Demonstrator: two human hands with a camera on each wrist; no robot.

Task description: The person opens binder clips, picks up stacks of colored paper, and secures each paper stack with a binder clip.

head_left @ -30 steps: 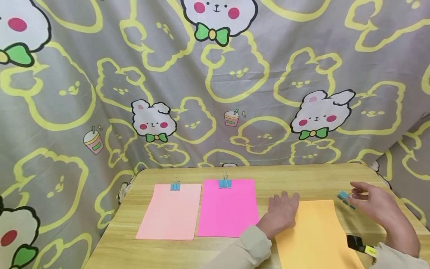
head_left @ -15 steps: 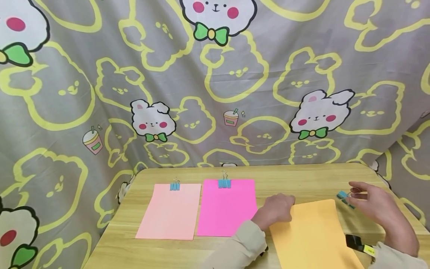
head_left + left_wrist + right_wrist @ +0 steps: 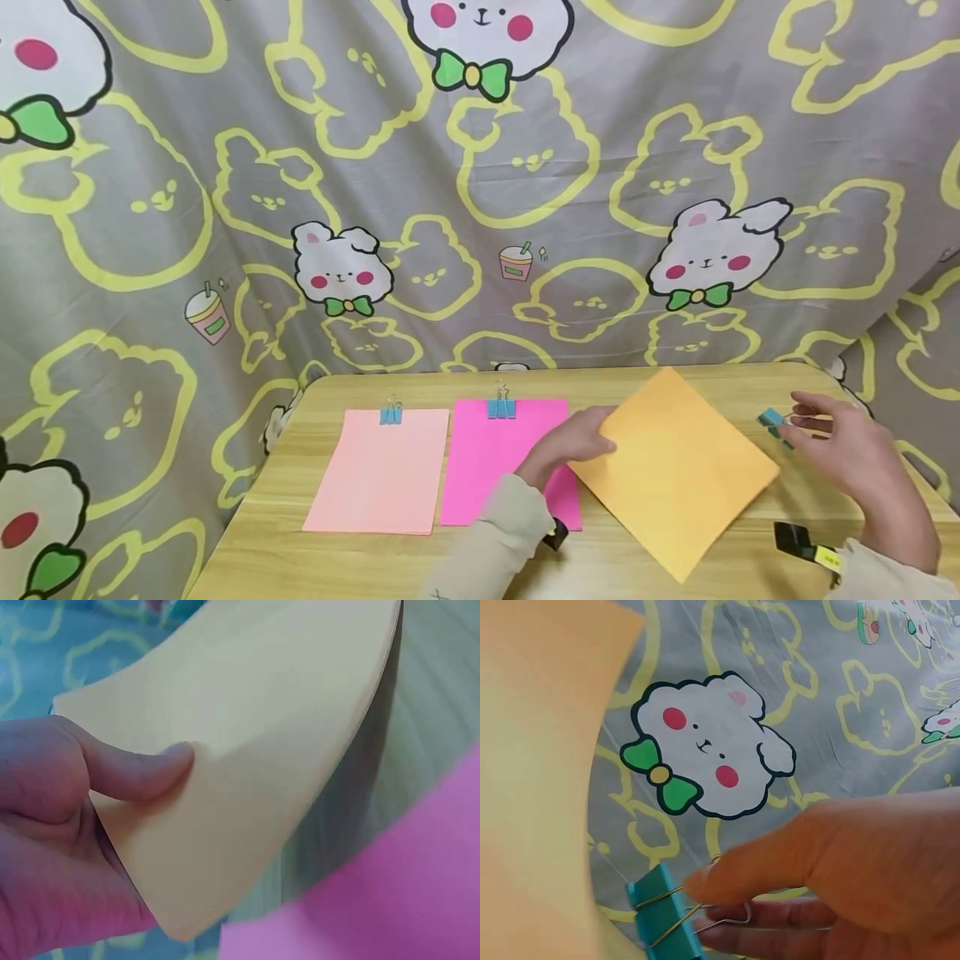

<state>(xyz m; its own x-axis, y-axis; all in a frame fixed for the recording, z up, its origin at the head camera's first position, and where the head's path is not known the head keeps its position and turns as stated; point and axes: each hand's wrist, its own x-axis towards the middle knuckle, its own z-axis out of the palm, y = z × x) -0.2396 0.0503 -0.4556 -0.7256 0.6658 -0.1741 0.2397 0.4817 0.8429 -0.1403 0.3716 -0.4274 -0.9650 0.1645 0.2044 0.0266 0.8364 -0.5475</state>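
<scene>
My left hand (image 3: 581,435) pinches a stack of orange paper (image 3: 678,475) along its left edge, thumb on top and fingers underneath. The stack is lifted off the table and turned cornerwise in the head view; in the left wrist view the sheets (image 3: 247,750) bend in a curve. To the right of the paper, my right hand (image 3: 843,442) pinches a blue binder clip (image 3: 772,419) by its wire handles. The right wrist view shows thumb and fingers on those wires, the clip (image 3: 664,911) apart from the paper.
On the wooden table (image 3: 390,567) lie a light pink paper stack (image 3: 378,475) and a bright pink one (image 3: 502,467), each with a blue binder clip (image 3: 391,415) at its top edge. A patterned curtain (image 3: 420,183) hangs behind.
My left hand has gripped the orange paper, lifted it from the table and swung it cornerwise, moving left and slightly up. My right hand with the binder clip has barely shifted.
</scene>
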